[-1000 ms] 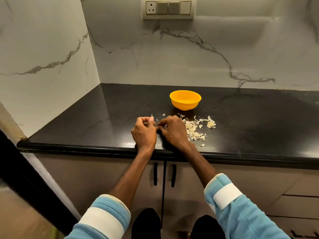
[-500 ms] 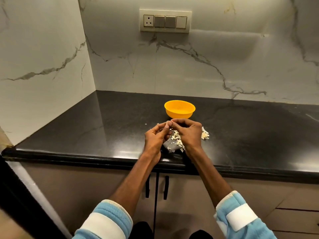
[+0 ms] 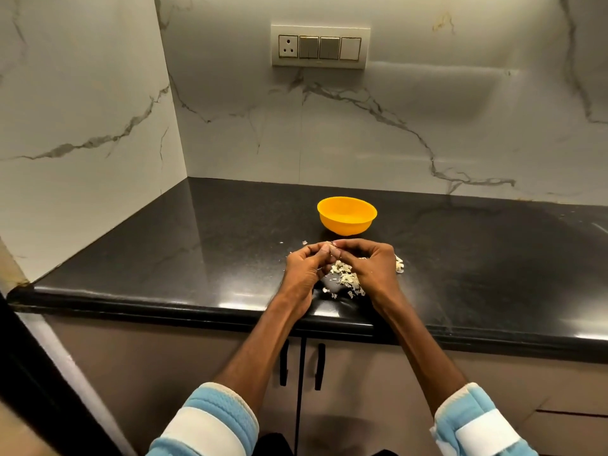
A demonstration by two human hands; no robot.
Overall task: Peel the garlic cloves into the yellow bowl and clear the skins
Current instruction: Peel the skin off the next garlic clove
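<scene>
A yellow bowl (image 3: 346, 214) stands on the black counter (image 3: 197, 251), just beyond my hands. My left hand (image 3: 304, 269) and my right hand (image 3: 371, 264) meet fingertip to fingertip above the counter, both pinching a small garlic clove (image 3: 331, 247) that is mostly hidden by the fingers. Under and between the hands lies a heap of pale garlic skins (image 3: 345, 278), with a few more bits at the right of my right hand. The inside of the bowl is not visible from here.
Marble walls close the counter at the back and left, with a switch panel (image 3: 320, 46) above. The counter's front edge (image 3: 197, 307) runs just under my wrists. Cabinet doors with black handles (image 3: 318, 366) sit below.
My hands have lifted off the counter with the clove and moved slightly toward the bowl. The view has tilted up, showing more of the wall.
</scene>
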